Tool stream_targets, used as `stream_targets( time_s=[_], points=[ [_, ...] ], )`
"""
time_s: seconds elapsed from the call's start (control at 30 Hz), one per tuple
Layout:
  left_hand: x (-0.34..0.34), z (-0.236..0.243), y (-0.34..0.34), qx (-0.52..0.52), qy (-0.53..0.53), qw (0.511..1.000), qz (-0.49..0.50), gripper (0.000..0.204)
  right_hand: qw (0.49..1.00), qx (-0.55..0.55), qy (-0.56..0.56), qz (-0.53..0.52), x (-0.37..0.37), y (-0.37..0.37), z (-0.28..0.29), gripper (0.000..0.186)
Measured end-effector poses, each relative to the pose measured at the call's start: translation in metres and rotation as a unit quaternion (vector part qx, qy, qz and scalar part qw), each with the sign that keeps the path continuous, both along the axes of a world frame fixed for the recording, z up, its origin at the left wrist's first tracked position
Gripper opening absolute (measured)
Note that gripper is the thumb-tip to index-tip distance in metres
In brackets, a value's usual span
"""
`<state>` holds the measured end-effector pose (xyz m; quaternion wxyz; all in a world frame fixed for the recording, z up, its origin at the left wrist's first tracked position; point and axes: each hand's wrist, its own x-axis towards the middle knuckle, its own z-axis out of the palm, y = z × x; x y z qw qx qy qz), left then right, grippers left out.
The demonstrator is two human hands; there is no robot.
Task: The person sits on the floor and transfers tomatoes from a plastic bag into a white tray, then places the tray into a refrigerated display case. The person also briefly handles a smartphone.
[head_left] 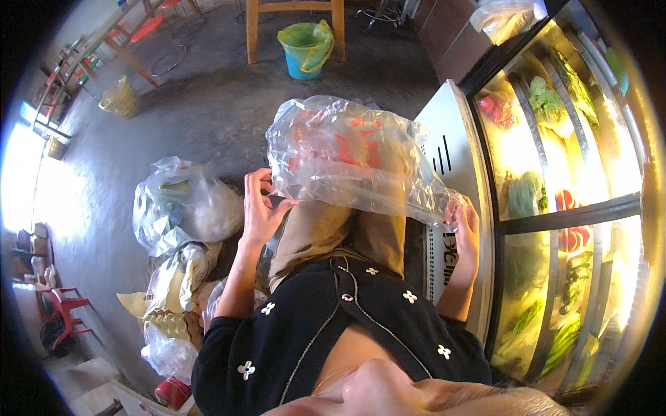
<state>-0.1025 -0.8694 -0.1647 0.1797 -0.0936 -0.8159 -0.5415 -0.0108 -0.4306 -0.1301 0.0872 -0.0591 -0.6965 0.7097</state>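
Observation:
A large clear plastic bag (333, 142) with red print is stretched out sideways above my knees. At its left lower corner, the curled fingers of my left hand (260, 211) grip the edge, with the thumb pointing right. My right hand (465, 232) pinches the gathered right end of the same bag between thumb and fingers. The bag looks puffed and crinkled, and my brown trousers show faintly through it. Nothing can be made out inside it.
Left of my legs, a filled clear bag (184, 208) stands on the floor beside egg cartons (166, 329). A lit glass-front fridge (565, 215) with vegetables is close on my right. Ahead are a blue bucket (297, 64) with a yellow-green liner and a wooden stool (253, 35).

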Motion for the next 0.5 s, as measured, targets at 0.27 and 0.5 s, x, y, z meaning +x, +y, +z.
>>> stream_targets(
  time_s=[0.27, 0.5],
  points=[
    [-0.035, 0.046, -0.030, 0.030, 0.063, 0.994, 0.088, 0.004, 0.978, 0.197, -0.038, 0.049, -0.023, 0.040, 0.053, 0.041],
    [-0.009, 0.075, -0.023, 0.026, 0.097, 0.993, 0.068, 0.005, 0.881, 0.392, 0.212, -0.160, -0.005, 0.063, 0.073, 0.011]
  ],
)
